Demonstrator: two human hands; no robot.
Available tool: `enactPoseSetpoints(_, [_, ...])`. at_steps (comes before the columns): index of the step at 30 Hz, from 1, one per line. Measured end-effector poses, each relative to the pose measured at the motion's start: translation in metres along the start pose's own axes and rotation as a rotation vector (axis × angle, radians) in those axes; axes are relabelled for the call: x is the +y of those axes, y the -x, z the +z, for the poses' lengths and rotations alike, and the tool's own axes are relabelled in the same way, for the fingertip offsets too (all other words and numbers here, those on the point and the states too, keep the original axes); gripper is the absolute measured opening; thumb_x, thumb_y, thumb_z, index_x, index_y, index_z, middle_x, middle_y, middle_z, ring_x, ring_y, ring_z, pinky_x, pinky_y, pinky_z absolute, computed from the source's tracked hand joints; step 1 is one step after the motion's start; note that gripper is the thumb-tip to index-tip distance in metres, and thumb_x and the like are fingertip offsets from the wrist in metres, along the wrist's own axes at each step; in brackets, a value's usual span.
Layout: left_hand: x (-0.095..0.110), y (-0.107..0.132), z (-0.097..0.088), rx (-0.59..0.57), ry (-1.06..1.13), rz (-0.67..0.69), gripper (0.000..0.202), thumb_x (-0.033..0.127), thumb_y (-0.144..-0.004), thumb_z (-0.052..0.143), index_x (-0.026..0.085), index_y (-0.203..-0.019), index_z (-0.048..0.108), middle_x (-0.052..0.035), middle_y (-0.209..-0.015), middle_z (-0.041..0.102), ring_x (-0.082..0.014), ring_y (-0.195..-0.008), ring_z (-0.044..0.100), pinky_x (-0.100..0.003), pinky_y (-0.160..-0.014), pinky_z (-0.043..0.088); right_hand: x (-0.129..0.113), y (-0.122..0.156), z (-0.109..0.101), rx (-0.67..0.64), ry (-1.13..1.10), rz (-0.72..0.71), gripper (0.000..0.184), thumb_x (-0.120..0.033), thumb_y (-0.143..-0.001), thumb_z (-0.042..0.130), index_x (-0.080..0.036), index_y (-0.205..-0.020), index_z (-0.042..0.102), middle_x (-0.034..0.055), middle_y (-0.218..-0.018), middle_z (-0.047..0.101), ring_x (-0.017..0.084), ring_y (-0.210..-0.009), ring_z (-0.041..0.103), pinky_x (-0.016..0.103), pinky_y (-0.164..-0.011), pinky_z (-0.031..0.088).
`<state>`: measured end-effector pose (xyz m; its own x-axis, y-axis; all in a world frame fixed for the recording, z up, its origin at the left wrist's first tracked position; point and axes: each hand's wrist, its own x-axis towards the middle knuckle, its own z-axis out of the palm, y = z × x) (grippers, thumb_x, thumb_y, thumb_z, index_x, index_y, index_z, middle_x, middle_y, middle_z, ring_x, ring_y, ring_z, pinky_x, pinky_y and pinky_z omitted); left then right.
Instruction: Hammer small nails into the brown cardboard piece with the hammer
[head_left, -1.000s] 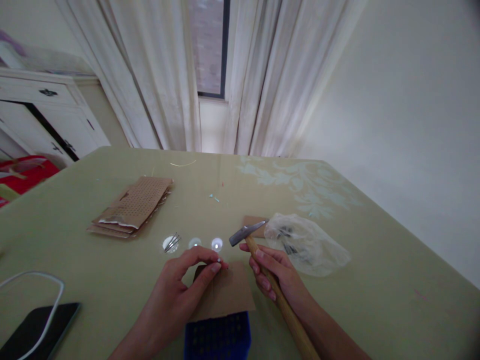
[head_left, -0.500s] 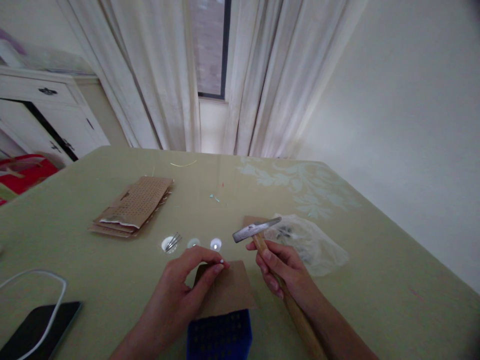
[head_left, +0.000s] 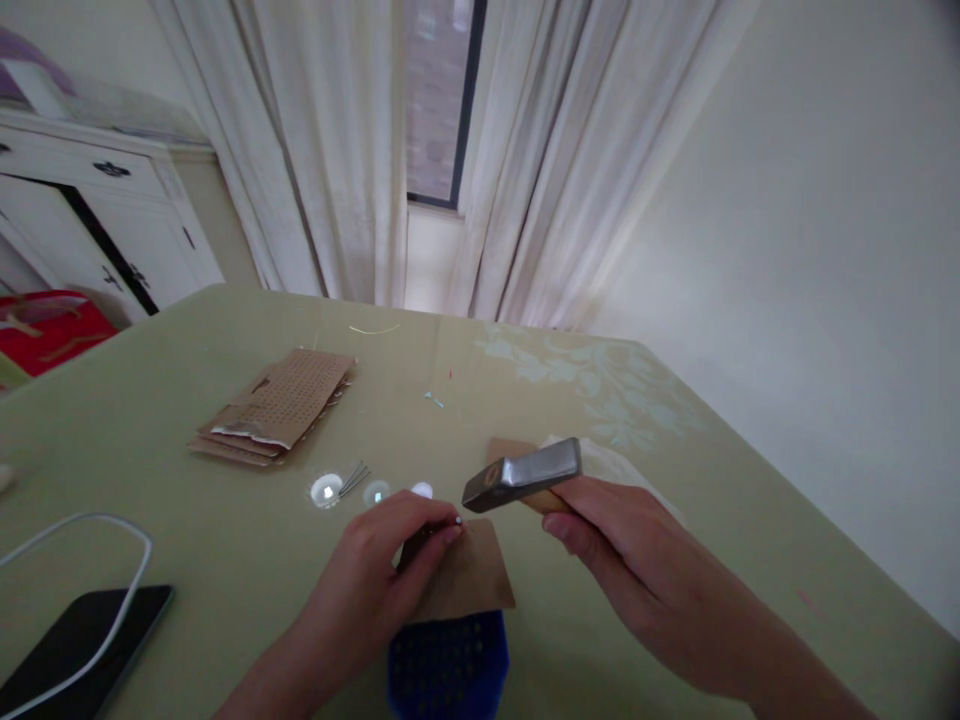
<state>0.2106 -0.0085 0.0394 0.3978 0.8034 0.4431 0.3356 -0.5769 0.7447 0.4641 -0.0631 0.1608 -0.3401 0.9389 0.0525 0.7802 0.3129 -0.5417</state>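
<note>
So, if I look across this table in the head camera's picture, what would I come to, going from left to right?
Dark flat device → stack of brown cardboard → left hand → hammer head → right hand.

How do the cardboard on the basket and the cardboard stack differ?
The cardboard piece lies over the blue basket; the cardboard stack, on the table. The piece looks like one sheet; the stack is layered. The piece is mostly plain; the stack's top has dotted rows. Both are brown.
</note>
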Motion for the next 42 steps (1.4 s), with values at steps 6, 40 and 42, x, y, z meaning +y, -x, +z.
enactPoseSetpoints(6, [0.001, -0.001, -0.001, -0.056, -0.013, -0.039, 0.015, 0.026, -0.106, 0.065, 0.026, -0.104, 0.08, -0.0008, -0.092, 0.083, -0.0174, -0.08, 0.076, -0.026, -0.076, 0.057, -0.001, -0.001, 0.006, -0.026, 0.062, -0.018, 0.03, -0.037, -0.117, 0.048, -0.027, -0.132, 0.072, 0.0108, -0.127, 0.079, 0.032, -0.115, 0.073, 0.049, -0.103, 0.052])
enactPoseSetpoints(40, [0.004, -0.006, -0.003, -0.187, 0.085, -0.163, 0.017, 0.018, -0.101, 0.064, 0.024, -0.098, 0.08, -0.0021, -0.098, 0.08, -0.0191, -0.086, 0.072, -0.028, -0.079, 0.053, -0.006, -0.007, 0.021, -0.052, 0.099, 0.004, 0.03, -0.033, -0.116, 0.047, -0.024, -0.121, 0.075, 0.0103, -0.12, 0.082, 0.031, -0.107, 0.076, 0.047, -0.096, 0.055])
enactPoseSetpoints(42, [0.007, -0.006, -0.005, -0.184, 0.113, -0.171, 0.018, 0.018, -0.1, 0.064, 0.025, -0.101, 0.081, -0.0023, -0.1, 0.082, -0.0197, -0.089, 0.073, -0.029, -0.082, 0.055, -0.005, -0.006, 0.022, -0.091, 0.104, 0.0, 0.031, -0.032, -0.116, 0.046, -0.024, -0.12, 0.076, 0.01, -0.121, 0.082, 0.031, -0.109, 0.076, 0.047, -0.097, 0.055])
